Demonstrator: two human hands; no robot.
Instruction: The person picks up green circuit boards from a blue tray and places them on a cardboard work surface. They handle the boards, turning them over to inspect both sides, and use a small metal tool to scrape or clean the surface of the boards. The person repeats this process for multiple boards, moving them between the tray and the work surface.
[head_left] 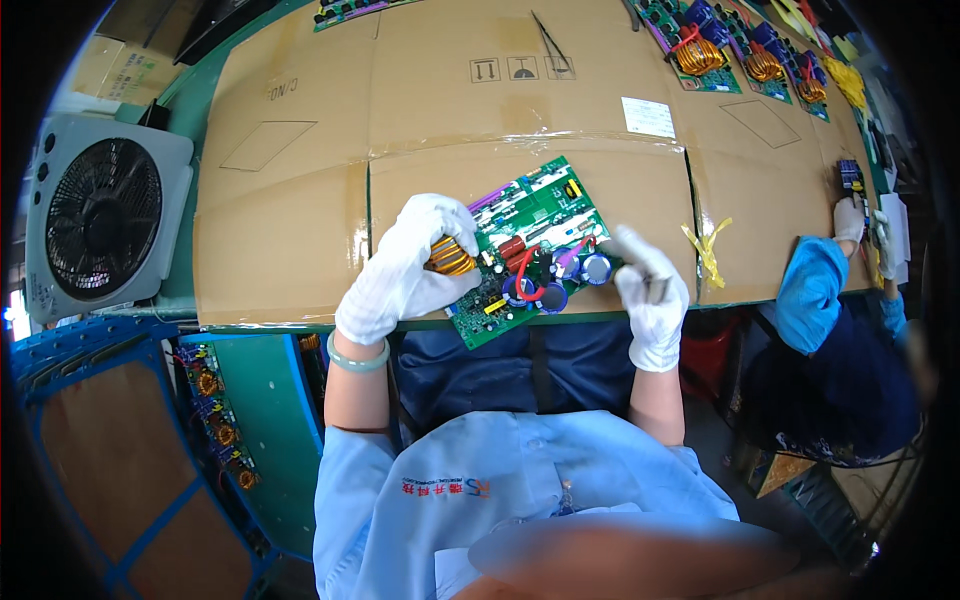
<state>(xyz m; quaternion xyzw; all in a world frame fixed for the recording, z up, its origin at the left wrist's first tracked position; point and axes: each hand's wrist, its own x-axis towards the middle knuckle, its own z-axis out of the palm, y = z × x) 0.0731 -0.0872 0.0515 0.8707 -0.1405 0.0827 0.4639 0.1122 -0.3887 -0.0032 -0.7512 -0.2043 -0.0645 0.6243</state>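
Shirt (520, 465), handheld board (532, 243), boards (217, 412) in rack (265, 430)

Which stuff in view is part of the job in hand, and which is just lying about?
In the job:
green circuit board with copper coil and blue capacitors
left hand, gripping at the coil
right hand, by the opposite side
cardboard underneath

Apparently just lying about:
dark tweezers
yellow strip
similar boards, upper right
fan, left

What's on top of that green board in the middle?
I see blue cylinders and dark red parts on the green board. The left hand holds a copper-coloured coil at the board's left side; whatever that hand covers can't be seen.
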